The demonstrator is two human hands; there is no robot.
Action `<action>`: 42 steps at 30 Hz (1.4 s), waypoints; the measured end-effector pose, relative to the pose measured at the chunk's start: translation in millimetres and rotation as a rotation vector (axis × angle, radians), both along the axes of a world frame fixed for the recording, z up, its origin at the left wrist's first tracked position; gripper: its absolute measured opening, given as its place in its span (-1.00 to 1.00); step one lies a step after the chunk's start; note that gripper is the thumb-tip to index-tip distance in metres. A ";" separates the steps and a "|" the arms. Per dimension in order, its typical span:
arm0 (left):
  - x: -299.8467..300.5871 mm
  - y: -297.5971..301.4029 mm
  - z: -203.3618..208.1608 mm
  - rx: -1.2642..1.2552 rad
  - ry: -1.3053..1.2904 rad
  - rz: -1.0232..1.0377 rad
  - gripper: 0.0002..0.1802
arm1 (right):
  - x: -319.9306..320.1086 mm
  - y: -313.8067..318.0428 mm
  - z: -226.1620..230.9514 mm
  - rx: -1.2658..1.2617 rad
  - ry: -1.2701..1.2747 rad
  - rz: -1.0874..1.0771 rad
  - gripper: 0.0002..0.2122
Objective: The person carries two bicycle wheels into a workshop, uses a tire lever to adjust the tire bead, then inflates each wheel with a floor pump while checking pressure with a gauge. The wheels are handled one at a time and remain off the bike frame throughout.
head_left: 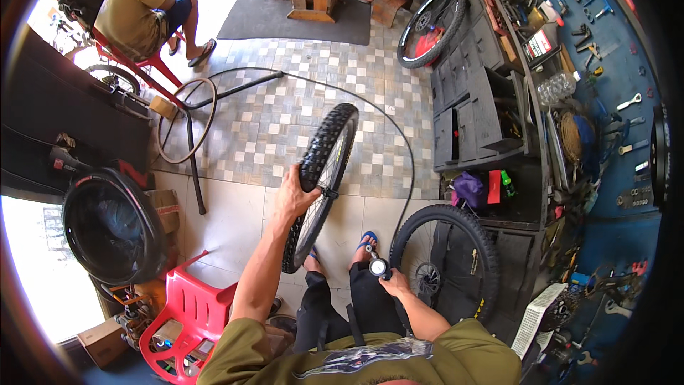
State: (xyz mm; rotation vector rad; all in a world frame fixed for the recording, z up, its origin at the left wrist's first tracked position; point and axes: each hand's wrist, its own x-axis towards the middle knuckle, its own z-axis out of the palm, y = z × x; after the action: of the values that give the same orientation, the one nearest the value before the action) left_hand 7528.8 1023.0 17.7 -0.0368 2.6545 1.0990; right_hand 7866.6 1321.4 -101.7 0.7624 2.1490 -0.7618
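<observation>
My left hand [291, 198] is closed on the tire of a bicycle wheel [329, 135], with the thumb reaching over toward the rim. The wheel has a black knobby tire and stands tilted in front of my legs; whether it touches the floor cannot be seen clearly. In my right hand [397, 285] is a tire inflator with a round white-faced gauge [378, 267], held low by my right leg, apart from the wheel. A thin dark air hose [412, 164] curves over the floor toward the inflator. Beside my right hand, a second knobby-tired wheel [488, 260] leans near the cabinet.
A red plastic chair [189, 299] and stacked black tires [146, 242] stand at left. Farther off are a dark metal stand [191, 146] and a bare rim [214, 110]. Dark drawers [463, 75] and a blue tool board [620, 50] line the right. A person [135, 25] sits at far left.
</observation>
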 end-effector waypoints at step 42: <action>281.9 40.2 -46.1 -0.132 -0.119 -0.753 0.16 | 24.4 8.5 -22.4 -0.161 -0.266 0.499 -0.40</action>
State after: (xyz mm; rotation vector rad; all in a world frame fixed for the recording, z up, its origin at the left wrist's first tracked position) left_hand 7810.7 1063.2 -28.5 0.7743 2.2896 0.6375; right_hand 7891.0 1329.9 -124.1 0.2089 1.8935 -0.5240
